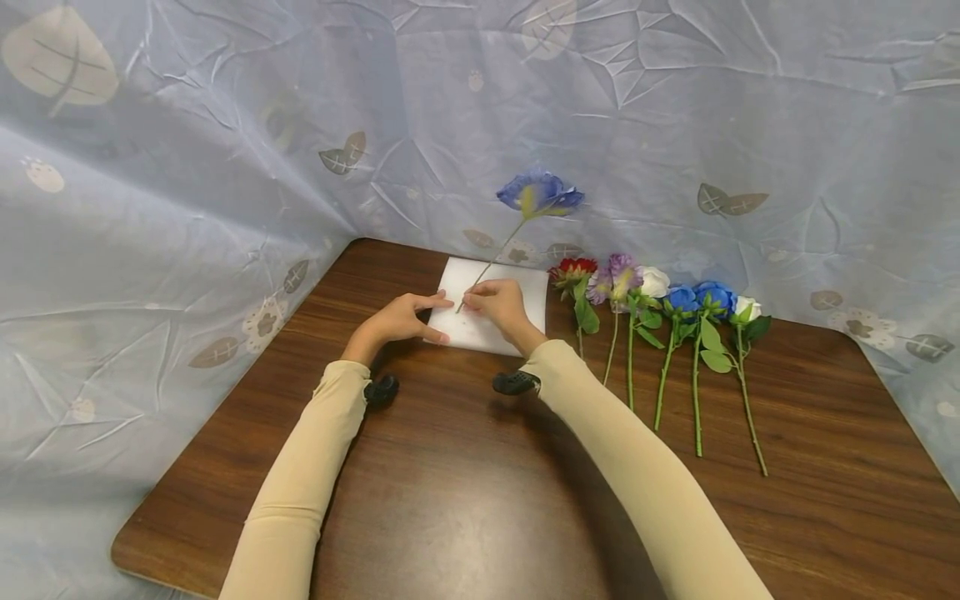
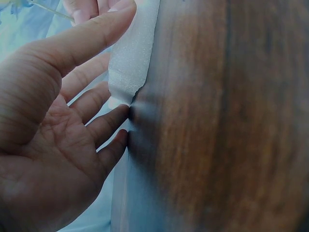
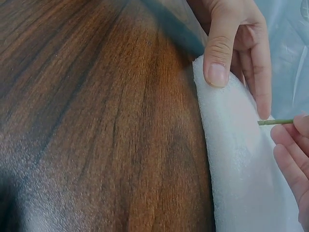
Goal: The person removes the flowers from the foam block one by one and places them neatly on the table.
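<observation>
My right hand (image 1: 501, 307) pinches the thin green stem (image 3: 276, 122) of a blue-purple artificial flower (image 1: 540, 195) near its lower end. The bloom leans up and to the right, and the stem's cut tip is close over a white foam block (image 1: 480, 338). On the left side of the block, my left hand (image 1: 401, 319) has its fingers stretched out and spread. Its thumb (image 3: 218, 72) rests on the foam near the front corner. In the left wrist view, the fingers (image 2: 89, 101) reach along the foam's side, their tips at the tabletop.
To the right lies a row of artificial flowers: a red one (image 1: 574, 270), a purple one (image 1: 617, 277), white roses (image 1: 653, 282) and blue roses (image 1: 715, 297), stems towards me. The brown wooden table (image 1: 442, 467) meets a grey-blue patterned curtain (image 1: 420, 100) behind and at left.
</observation>
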A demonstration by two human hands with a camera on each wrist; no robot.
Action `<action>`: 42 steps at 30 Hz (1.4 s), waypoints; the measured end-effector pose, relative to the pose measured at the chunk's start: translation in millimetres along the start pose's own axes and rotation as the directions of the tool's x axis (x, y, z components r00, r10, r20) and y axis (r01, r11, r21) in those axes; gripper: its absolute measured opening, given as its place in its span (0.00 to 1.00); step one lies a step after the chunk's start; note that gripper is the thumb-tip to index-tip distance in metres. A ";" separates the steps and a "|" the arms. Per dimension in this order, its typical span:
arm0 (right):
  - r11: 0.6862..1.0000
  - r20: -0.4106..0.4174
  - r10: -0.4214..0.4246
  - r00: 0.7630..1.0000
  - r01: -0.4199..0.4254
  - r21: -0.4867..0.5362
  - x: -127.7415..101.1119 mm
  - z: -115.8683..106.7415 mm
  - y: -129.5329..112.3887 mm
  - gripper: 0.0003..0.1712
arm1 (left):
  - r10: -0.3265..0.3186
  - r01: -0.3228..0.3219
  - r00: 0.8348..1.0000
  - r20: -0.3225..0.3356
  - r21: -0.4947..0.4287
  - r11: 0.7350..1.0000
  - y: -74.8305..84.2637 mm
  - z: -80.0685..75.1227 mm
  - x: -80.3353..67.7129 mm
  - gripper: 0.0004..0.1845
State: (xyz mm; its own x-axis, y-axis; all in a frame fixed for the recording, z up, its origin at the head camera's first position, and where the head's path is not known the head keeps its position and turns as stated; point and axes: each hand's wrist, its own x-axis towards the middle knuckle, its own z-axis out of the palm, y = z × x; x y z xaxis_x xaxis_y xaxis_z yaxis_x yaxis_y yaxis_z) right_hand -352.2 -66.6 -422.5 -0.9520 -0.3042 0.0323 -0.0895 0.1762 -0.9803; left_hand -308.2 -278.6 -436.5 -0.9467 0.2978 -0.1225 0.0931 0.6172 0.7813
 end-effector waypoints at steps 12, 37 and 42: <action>0.997 -0.007 -0.071 0.997 0.070 -0.041 0.4 -7.5 -3.7 0.08 | 0.006 -0.007 1.000 0.000 0.014 1.000 -1.7 0.0 1.5 0.41; 0.980 0.210 -0.053 0.976 0.091 -0.175 -15.9 -48.7 -14.1 0.13 | -0.006 0.006 1.000 0.012 0.008 1.000 0.9 -0.3 0.5 0.42; 0.973 0.272 -0.046 0.961 0.106 -0.208 -23.0 -60.1 -18.1 0.14 | -0.005 0.005 1.000 0.009 0.008 1.000 1.8 0.2 0.0 0.41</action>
State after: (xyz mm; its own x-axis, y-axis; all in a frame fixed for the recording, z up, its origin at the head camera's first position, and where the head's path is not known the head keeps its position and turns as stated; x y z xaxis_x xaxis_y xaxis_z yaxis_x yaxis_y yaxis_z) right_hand -346.2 -6.5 -393.8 -0.8314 -0.5552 0.0233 -0.2482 0.3335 -0.9095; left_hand -307.9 -277.3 -435.2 -0.9444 0.3012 -0.1317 0.0910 0.6243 0.7759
